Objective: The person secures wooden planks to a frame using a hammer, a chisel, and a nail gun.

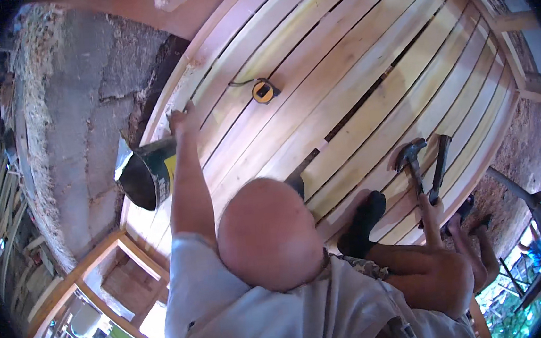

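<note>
My left hand (180, 120) is at the left edge of a row of pale wooden slats (313, 68). Its fingers look curled in; whatever they may hold is too small to make out. Below that forearm stands a dark green and black open container (146, 176), partly covered by the arm. At the right, my right hand (431, 208) is closed round the handle of a claw hammer (412, 156), whose head lies over the slats. A dark bar-like tool (439, 167) runs beside the hammer at the same hand. The rest of the right arm is hidden behind a bent leg.
A yellow and black tape measure (264, 91) lies on the slats. Raised wooden rails (515, 60) border them. A dark-covered foot (362, 225) rests on the slats. A rounded bare shape, seemingly a knee (266, 234), blocks the middle. Another person's legs (473, 244) are at the right.
</note>
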A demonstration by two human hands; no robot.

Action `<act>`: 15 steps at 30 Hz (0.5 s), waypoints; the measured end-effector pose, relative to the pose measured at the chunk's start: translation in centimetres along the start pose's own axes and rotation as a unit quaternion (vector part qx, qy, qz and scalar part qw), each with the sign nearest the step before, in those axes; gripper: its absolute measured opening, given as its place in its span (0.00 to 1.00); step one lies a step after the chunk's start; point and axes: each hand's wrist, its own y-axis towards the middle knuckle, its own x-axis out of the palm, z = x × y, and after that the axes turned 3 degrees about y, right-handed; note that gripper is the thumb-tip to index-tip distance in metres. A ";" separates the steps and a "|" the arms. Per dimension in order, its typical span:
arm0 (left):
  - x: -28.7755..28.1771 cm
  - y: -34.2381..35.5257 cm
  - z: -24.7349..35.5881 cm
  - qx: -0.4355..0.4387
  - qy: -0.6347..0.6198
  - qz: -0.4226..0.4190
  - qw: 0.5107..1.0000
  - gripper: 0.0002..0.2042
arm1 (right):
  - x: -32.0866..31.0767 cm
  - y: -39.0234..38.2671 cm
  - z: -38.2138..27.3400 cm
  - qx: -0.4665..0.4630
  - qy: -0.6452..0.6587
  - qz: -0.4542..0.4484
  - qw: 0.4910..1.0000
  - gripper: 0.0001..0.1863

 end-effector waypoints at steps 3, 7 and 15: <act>2.0 3.1 -1.4 -0.116 -0.030 0.046 0.992 0.44 | -2.3 -0.3 -3.9 -0.024 -0.074 -0.044 0.996 0.20; 5.4 6.2 -1.3 -0.104 -0.052 0.155 0.981 0.46 | -7.6 2.6 -5.5 -0.022 -0.110 -0.098 0.989 0.21; 10.1 5.6 4.6 0.136 -0.060 0.270 0.951 0.45 | -5.7 1.9 -14.3 -0.049 -0.209 -0.142 0.966 0.23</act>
